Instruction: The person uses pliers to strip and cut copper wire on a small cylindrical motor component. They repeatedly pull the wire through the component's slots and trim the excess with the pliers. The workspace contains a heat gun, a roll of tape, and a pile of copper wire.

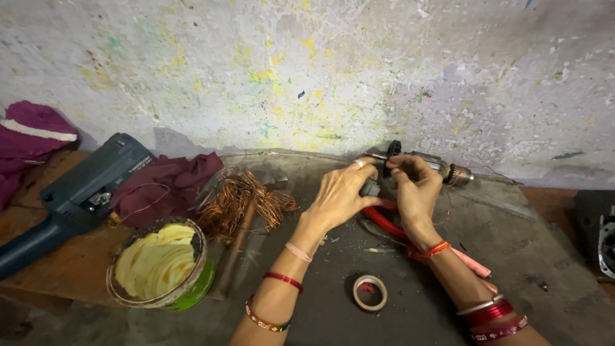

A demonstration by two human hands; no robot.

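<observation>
Both hands meet over a small motor armature point(419, 165) lying across the far edge of the grey work slab point(512, 256), against the paint-flecked wall. The left hand point(339, 195) curls its fingers point(362, 168) around the armature's near end, and the right hand point(415, 186) pinches its middle from above, so both are closed on the 1 part; the copper commutator end pokes out just past the right fingertips. Under the right wrist run red-handled pliers point(384, 221), untouched. Below both wrists lies 1 small roll of tape point(370, 292), also free. Well left of the left fingers sit a tangle of stripped copper wire point(240, 202), an open tin of yellow paste point(160, 263) and a blue-grey power tool body point(83, 192) beside maroon cloth point(160, 186). Judging by that loose wire, the old winding looks already pulled off; whether any new winding is on the core is hidden by the fingers, and the tape and paste appear not yet in use.
</observation>
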